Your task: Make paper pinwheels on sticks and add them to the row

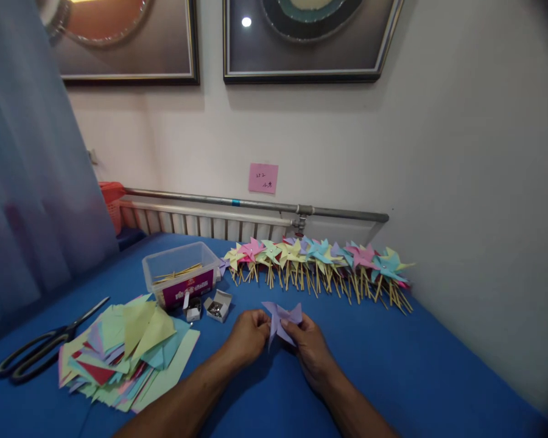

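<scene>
A lilac paper pinwheel [283,314] with folded points is held above the blue tabletop. My right hand [313,351] pinches it from the right, with the thumb laid on its front near the middle. My left hand [249,336] is closed against the pinwheel's left side, its fingers curled in. What those left fingers grip, if anything, is too small or hidden to tell. No stick shows on this pinwheel. Two small open boxes stand left of my hands; one box [218,306] contains small shiny metal pieces, the other box [192,309] is darker inside.
Finished pinwheels on sticks [317,255] lie in a long row by the wall. A clear plastic tub [164,260] has several thin sticks inside. Coloured paper pieces [128,347] are heaped at left, beside black-handled scissors [50,345]. Behind the blue table [374,365] runs a radiator [201,224].
</scene>
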`<state>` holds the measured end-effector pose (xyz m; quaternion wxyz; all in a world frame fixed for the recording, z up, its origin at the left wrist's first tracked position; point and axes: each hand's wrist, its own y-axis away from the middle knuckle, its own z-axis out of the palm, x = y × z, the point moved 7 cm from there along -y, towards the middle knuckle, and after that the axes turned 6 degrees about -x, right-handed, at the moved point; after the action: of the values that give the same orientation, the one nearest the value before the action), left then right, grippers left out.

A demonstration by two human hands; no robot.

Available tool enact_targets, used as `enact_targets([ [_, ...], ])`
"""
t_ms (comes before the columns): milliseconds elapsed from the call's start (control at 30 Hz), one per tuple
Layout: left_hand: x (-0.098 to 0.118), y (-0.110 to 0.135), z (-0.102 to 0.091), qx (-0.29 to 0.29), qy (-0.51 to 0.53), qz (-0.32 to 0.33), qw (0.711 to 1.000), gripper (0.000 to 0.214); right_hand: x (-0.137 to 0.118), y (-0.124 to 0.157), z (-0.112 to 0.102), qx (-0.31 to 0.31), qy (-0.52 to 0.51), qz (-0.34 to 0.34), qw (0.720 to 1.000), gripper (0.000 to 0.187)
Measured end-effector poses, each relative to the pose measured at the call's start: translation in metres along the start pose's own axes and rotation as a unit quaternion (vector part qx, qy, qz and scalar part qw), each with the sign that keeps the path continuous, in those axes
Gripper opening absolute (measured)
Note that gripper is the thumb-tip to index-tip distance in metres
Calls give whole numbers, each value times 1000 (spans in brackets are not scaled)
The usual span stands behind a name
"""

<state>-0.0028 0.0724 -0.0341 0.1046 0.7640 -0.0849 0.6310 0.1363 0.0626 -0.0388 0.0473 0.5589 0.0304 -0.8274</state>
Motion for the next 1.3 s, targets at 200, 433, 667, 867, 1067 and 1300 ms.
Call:
enact_targets([
  [200,6,5,1,-7,11,-16,1000,17,3,-3,-3,2,15,-7,1000,42],
  [433,7,4,2,-12,10,-11,1000,17,4,-3,-3,-3,18,-1,1000,43],
  [667,10,5,1,-8,18,1,1000,14,6,-4,-5,-11,27,7,1000,43],
  [867,13,6,2,-14,35,1,999,13,3,-1,1,-31,21,20,999,42],
  [1067,17,8,1,-16,35,6,999,11,1,3,3,-17,6,19,1000,39],
  [1300,15,8,0,-8,9,7,1000,15,2,2,2,-15,8,13,1000,39],
])
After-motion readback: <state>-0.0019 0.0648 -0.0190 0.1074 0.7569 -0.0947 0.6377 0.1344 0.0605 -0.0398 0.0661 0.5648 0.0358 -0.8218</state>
